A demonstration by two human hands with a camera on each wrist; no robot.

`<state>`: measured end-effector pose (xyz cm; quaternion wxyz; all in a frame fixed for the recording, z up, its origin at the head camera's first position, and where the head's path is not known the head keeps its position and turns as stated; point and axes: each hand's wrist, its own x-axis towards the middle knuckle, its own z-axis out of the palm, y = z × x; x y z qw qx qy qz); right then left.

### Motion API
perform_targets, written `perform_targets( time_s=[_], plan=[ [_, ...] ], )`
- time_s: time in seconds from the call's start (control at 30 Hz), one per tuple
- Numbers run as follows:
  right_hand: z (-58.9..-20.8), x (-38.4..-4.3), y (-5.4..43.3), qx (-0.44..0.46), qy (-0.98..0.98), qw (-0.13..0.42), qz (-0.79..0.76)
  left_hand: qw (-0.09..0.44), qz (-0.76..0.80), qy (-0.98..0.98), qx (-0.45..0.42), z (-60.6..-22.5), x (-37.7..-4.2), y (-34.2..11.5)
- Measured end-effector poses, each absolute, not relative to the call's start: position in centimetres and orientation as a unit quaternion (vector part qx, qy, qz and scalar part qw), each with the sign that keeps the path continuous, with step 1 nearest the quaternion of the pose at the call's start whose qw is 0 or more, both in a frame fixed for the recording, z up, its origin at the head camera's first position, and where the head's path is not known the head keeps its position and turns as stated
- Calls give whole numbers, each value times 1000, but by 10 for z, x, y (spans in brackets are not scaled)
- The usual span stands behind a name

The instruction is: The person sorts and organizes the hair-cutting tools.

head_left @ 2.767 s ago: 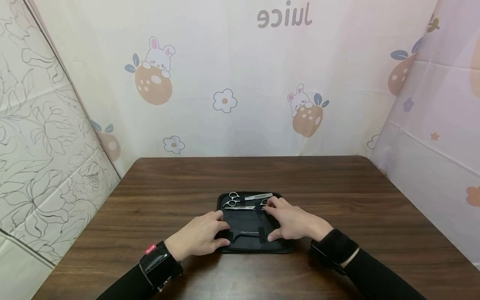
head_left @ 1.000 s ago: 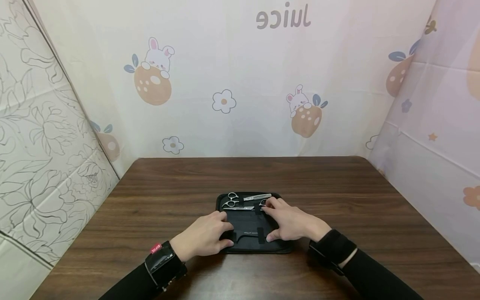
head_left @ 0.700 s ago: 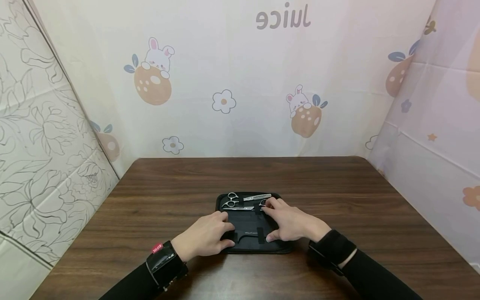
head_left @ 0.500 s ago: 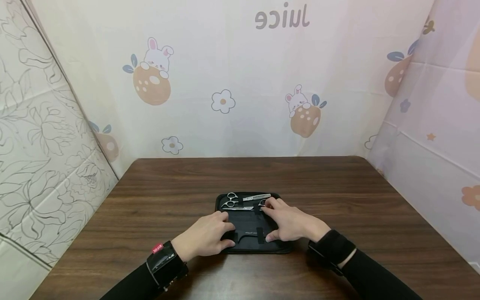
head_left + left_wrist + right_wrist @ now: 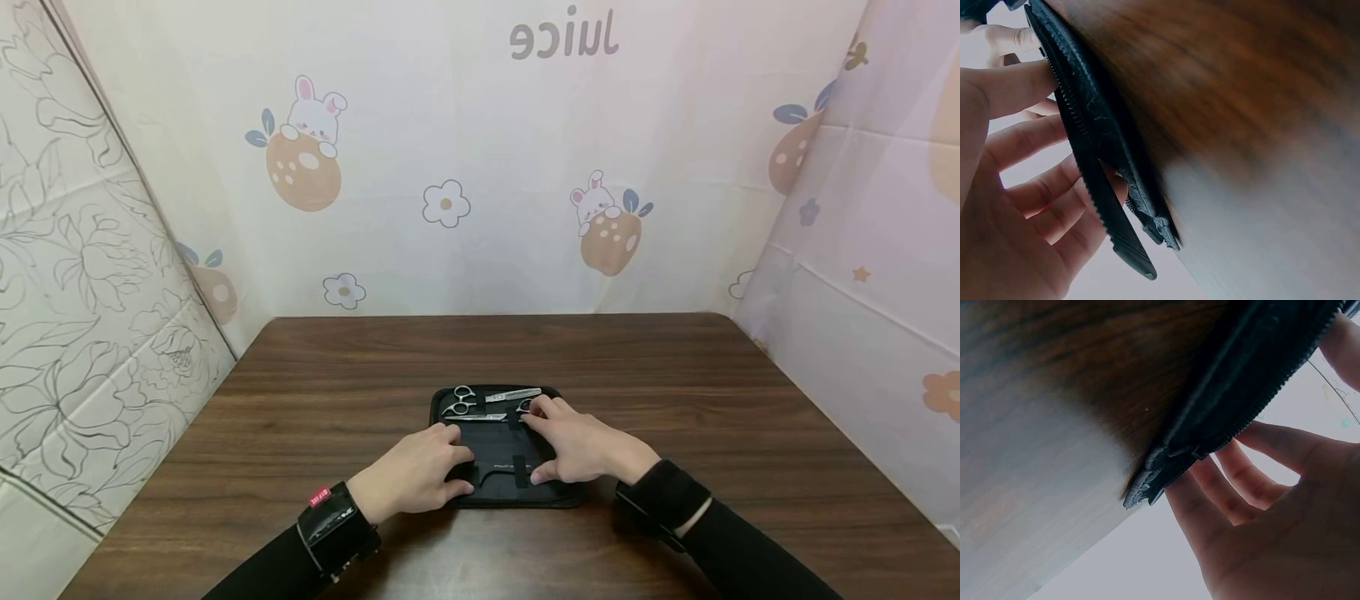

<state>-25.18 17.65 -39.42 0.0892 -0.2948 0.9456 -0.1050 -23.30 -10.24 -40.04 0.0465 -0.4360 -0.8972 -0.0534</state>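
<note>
A black zip case (image 5: 487, 442) lies unfolded on the brown wooden table. At its left side my left hand (image 5: 420, 468) holds a black comb (image 5: 506, 469), whose far part runs under a black strap (image 5: 521, 472). In the left wrist view the comb's ridged end (image 5: 1129, 256) sticks out past the zipper edge, thumb on one side, fingers behind. My right hand (image 5: 588, 442) rests on the case's right part, thumb near the strap and fingertips at the lower scissors' (image 5: 480, 417) finger rings. In the right wrist view its spread fingers touch the zipper edge (image 5: 1235, 434).
Thinning scissors (image 5: 513, 394) lie strapped along the case's far side, above the other pair. Dark wood table (image 5: 480, 346) surrounds the case. A printed curtain (image 5: 446, 125) hangs behind it, with more patterned cloth at left and right.
My left hand has moved a little to the right along with the comb, which sits further under the strap. My right hand and the scissors keep their places on the case.
</note>
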Motion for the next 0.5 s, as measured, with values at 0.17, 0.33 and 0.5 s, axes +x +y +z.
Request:
perform_targets(
  time_s=[0.17, 0.33, 0.5],
  plan=[
    [-394, -251, 176, -294, 945, 90, -108, 44, -52, -898, -434, -399, -232, -102],
    [-394, -251, 177, -292, 946, 92, -107, 40, -50, -899, -432, -398, -233, -101],
    [-394, -251, 177, -289, 947, 93, -104, 42, -47, -898, -435, -398, -233, -99]
  ],
)
